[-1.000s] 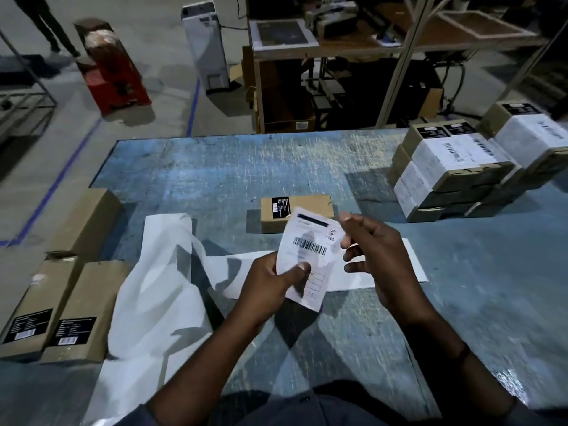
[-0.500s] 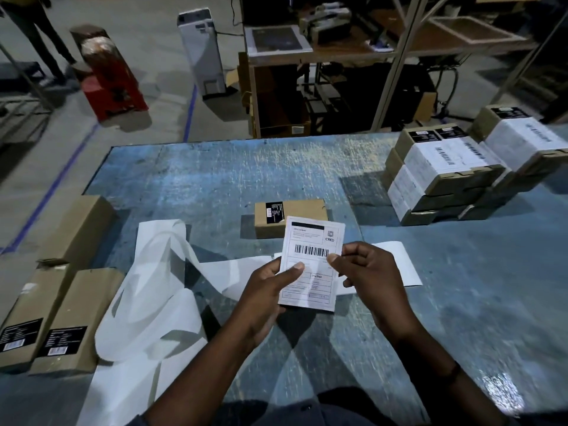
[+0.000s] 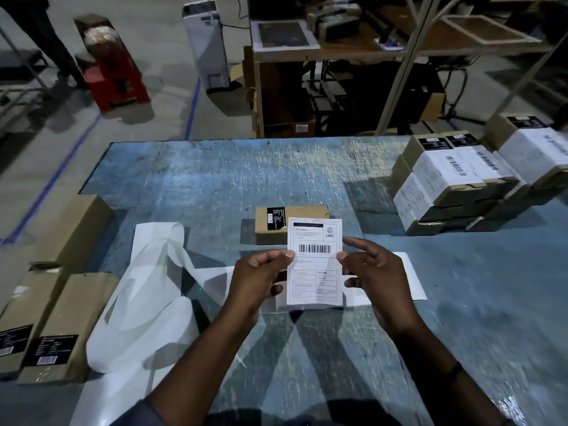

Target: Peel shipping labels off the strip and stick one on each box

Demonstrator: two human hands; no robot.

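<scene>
Can't read small print on label (image 3: 315, 262). Partly hidden behind it, box (image 3: 276, 232). Blurred and cropped at right edge, stacked boxes (image 3: 534, 155). Cut by left edge, lower-left carton (image 3: 24, 302).

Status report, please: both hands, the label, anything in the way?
Left grip pinches the label at its left edge, right grip at the right edge. Label off the strip, held above the table. Box just beyond, unlabelled; nothing between.

Left hand (image 3: 258, 281), right hand (image 3: 375, 275) pinch label (image 3: 315, 241) edges, forearms converging.
</scene>
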